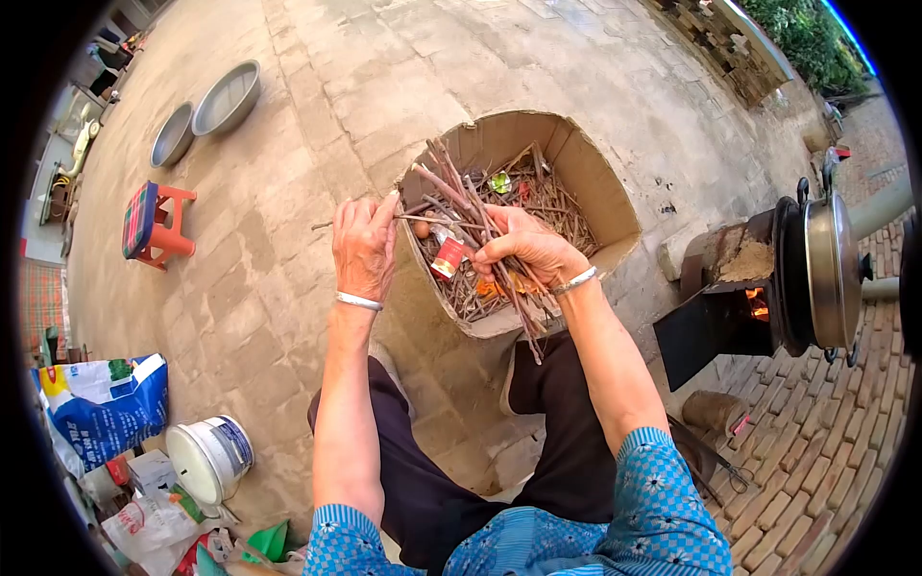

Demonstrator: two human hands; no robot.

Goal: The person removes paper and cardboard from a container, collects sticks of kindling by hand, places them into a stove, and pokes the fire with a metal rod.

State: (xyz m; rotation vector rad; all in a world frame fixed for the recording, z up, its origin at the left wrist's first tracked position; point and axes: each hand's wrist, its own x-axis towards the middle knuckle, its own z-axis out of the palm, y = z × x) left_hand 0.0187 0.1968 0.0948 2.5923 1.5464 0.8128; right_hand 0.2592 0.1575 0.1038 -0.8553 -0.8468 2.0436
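My right hand is wrapped round a bundle of thin brown sticks above a cardboard box. To its left, my left hand is closed on a thin twig that reaches across toward the bundle. More broken twigs fill the box, along with a red and white packet and a green wrapper. Both hands stay over the near and left part of the box.
At right a stove shows fire in its opening, with a lidded metal pot against it. At left are a red stool, two grey basins, a white bucket and a blue bag.
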